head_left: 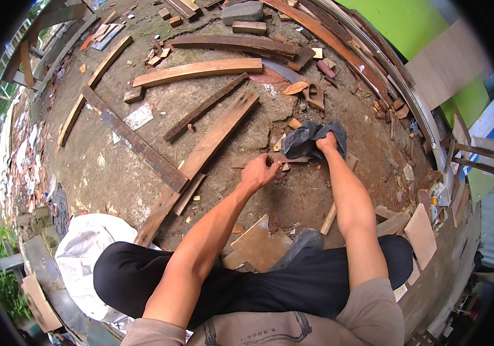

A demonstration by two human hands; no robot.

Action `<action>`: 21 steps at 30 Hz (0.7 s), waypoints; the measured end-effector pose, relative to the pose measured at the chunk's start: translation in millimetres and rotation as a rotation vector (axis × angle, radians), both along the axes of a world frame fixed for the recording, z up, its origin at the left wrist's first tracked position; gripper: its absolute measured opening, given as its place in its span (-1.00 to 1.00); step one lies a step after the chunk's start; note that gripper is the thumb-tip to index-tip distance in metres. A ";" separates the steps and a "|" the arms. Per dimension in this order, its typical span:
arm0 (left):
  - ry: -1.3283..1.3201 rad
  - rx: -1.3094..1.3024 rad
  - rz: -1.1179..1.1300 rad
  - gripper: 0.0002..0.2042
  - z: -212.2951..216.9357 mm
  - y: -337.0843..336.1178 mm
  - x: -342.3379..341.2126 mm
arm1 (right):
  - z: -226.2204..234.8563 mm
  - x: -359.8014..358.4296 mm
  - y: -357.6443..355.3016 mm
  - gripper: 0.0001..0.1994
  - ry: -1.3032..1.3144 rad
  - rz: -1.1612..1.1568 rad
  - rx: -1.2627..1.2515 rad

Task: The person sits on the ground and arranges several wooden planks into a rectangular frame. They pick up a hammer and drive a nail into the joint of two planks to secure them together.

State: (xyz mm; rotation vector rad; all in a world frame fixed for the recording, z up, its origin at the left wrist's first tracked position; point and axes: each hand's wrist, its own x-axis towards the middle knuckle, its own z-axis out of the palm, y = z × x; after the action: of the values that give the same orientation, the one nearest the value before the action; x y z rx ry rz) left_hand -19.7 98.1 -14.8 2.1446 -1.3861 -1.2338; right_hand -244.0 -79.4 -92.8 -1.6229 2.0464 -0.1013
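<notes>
My right hand (326, 142) is closed on a crumpled black plastic bag (298, 143), held low over the dirt ground. To its left, my left hand (260, 171) is curled with thumb and fingers together. Whatever it may hold is too small to make out. Just past the left hand lies a short thin wood strip (246, 161), and small wood scraps (280, 142) sit beside the bag. A handsaw with a wooden handle (315, 97) rests beyond the bag, near a dry brown leaf (295, 87).
Several planks (218, 138) and beams (198, 71) lie scattered ahead and to the left. A white sack (85, 254) is by my left knee. Plywood pieces (420, 235) lie at my right. Along the far right runs a stack of long boards (368, 75) beside a green panel (403, 23).
</notes>
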 end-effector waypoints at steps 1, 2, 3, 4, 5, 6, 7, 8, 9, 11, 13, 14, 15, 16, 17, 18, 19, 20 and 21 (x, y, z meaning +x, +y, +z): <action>-0.017 -0.001 -0.020 -0.46 1.9 2.2 5.4 | 2.3 2.3 0.4 -0.46 0.007 -0.014 -0.011; 0.014 -0.016 -0.020 -0.45 5.5 -1.6 4.6 | -1.3 -8.8 -5.6 -0.56 0.012 0.037 -0.059; 0.012 -0.033 -0.005 -0.44 9.1 -5.3 3.1 | -3.4 -23.2 -11.1 -0.61 0.042 0.060 -0.072; -0.007 -0.040 0.018 -0.43 12.1 -4.7 9.5 | 0.9 -20.6 -8.9 -0.65 0.055 0.091 -0.075; -0.025 -0.047 0.039 -0.43 15.3 -3.7 15.6 | 4.6 -17.4 -6.2 -0.69 0.069 0.120 -0.079; -0.034 -0.064 0.056 -0.40 13.5 -2.1 22.3 | 7.7 -12.6 -3.7 -0.71 0.087 0.123 -0.110; -0.030 -0.071 0.067 -0.41 14.9 -2.4 22.9 | 10.2 -15.8 -4.1 -0.72 0.117 0.121 -0.143; -0.023 -0.078 0.078 -0.41 16.2 -3.4 22.5 | 13.5 -20.4 -5.4 -0.73 0.148 0.119 -0.175; -0.015 -0.086 0.088 -0.41 17.2 -4.3 19.6 | 18.3 -26.3 -9.2 -0.75 0.071 0.054 -0.052; -0.029 -0.108 0.094 -0.42 16.7 -2.9 16.4 | 33.1 -24.6 -12.0 -0.78 -0.101 -0.068 0.200; -0.061 -0.113 0.089 -0.43 16.3 -0.4 19.6 | 56.7 -11.7 -1.9 -0.84 -0.291 -0.120 0.373; -0.064 -0.108 0.091 -0.45 17.0 0.4 22.4 | 74.8 -1.8 4.2 -0.86 -0.387 -0.144 0.462; -0.057 -0.105 0.087 -0.46 17.8 -0.3 20.5 | 88.7 -0.3 5.6 -0.89 -0.333 -0.062 0.517; -0.049 -0.102 0.081 -0.48 18.6 -0.4 17.6 | 101.6 0.2 4.1 -0.92 -0.276 0.018 0.571; -0.052 -0.113 0.075 -0.50 18.6 1.2 17.6 | 115.8 6.6 4.7 -0.93 -0.225 0.105 0.628; -0.056 -0.123 0.070 -0.51 18.5 3.2 17.8 | 130.2 13.2 5.8 -0.94 -0.226 0.147 0.608; -0.063 -0.136 0.070 -0.53 19.9 5.5 19.8 | 146.5 21.9 7.3 -0.96 -0.253 0.209 0.622; -0.027 -0.227 0.086 -0.55 24.3 8.9 18.3 | 158.4 27.6 8.5 -0.95 -0.313 0.245 0.606; 0.006 -0.317 0.105 -0.56 28.5 15.2 17.8 | 167.9 37.5 11.1 -0.93 -0.375 0.284 0.592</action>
State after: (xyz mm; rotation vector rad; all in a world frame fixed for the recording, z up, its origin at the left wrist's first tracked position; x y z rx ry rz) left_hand -2.0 113.3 13.7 1.9643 -1.3451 -0.9113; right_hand -206.6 -68.3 75.1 -1.3669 1.3733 0.2598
